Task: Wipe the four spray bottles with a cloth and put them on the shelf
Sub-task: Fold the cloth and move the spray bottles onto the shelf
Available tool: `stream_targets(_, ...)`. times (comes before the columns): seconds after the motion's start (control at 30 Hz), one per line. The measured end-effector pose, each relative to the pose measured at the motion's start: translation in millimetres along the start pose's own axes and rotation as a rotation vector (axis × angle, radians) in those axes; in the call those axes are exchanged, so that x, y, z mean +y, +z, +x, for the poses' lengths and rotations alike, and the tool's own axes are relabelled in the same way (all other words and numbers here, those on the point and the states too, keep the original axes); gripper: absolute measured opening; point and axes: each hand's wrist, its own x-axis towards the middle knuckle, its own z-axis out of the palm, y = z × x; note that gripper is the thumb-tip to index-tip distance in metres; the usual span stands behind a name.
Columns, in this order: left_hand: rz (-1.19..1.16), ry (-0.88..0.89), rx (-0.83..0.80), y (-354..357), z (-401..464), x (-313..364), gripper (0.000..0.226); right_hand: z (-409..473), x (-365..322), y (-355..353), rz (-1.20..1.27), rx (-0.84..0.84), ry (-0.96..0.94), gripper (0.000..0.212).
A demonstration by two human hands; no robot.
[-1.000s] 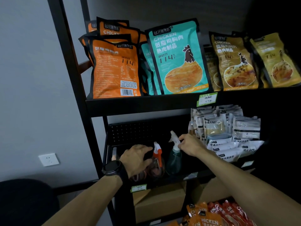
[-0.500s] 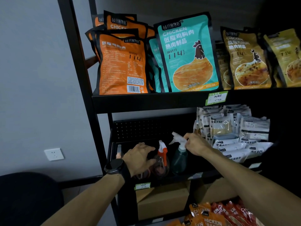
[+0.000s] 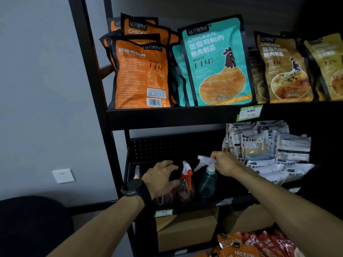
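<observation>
Spread and relaxed, the left hand [image 3: 160,178], with a black watch [image 3: 134,187] on its wrist, holds nothing; its fingers reach over a reddish translucent spray bottle [image 3: 163,198] that stands near the left end of the black metal shelf [image 3: 219,202], mostly hidden behind the hand, and whether they touch it I cannot tell. Just to the right stands a clear spray bottle with an orange-and-white trigger head [image 3: 186,179], close beside the hand's fingertips. Next along, near the middle of the shelf's front edge, a dark green translucent spray bottle with a white trigger head [image 3: 207,179] stands upright, its nozzle pointing left. The right hand [image 3: 225,163] pinches the back of that white head with curled fingers and thumb. Farther right on the same shelf lies a heap of white snack packets [image 3: 274,154]. On the tier above, orange chicken pouches [image 3: 141,71], a teal pouch [image 3: 215,62] and mustard-yellow pouches [image 3: 284,69] lean upright. Below, a brown cardboard box [image 3: 185,230] sits at the left and red and orange pouches [image 3: 259,243] at the right.
</observation>
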Motion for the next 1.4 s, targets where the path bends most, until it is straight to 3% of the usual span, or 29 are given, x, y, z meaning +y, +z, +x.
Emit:
stream_targets(0.27, -0.011, 0.037, 0.023, 0.0, 7.5, 10.0, 0.060, 5.8, 6.3, -6.2, 0.024, 0.002, -0.072, 0.043)
stream_targets(0.43, 0.008, 0.056, 0.053, 3.0, 13.0, 15.9, 0.060, 6.5, -0.7, -11.6, 0.022, -0.059, -0.112, 0.023)
stream_targets(0.7, 0.004, 0.070, 0.027, 5.5, 19.4, 18.0, 0.064, 6.8, -4.2, -11.4, 0.001, -0.095, -0.202, 0.030)
stream_targets(0.83, 0.012, 0.057, 0.017, 5.3, 19.3, 18.3, 0.065, 8.5, -4.1, -8.9, 0.066, -0.098, -0.233, 0.024)
stream_targets(0.9, 0.016, 0.067, 0.025, 5.2, 18.9, 18.4, 0.062, 9.7, -3.8, -8.9, 0.132, -0.066, -0.188, 0.016)
stream_targets(1.03, 0.021, 0.074, 0.014, 4.2, 18.2, 17.1, 0.058, 13.5, -7.9, -10.1, 0.180, 0.145, 0.082, 0.030)
stream_targets(1.17, 0.037, 0.079, 0.002, 4.6, 18.0, 17.9, 0.057, 9.1, -17.8, -14.4, 0.267, -0.013, 0.227, 0.046)
stream_targets(1.4, 0.005, 0.075, -0.003, 0.3, 17.2, 16.2, 0.058, 4.1, -27.7, -4.5, 0.398, -0.104, 0.255, 0.023)
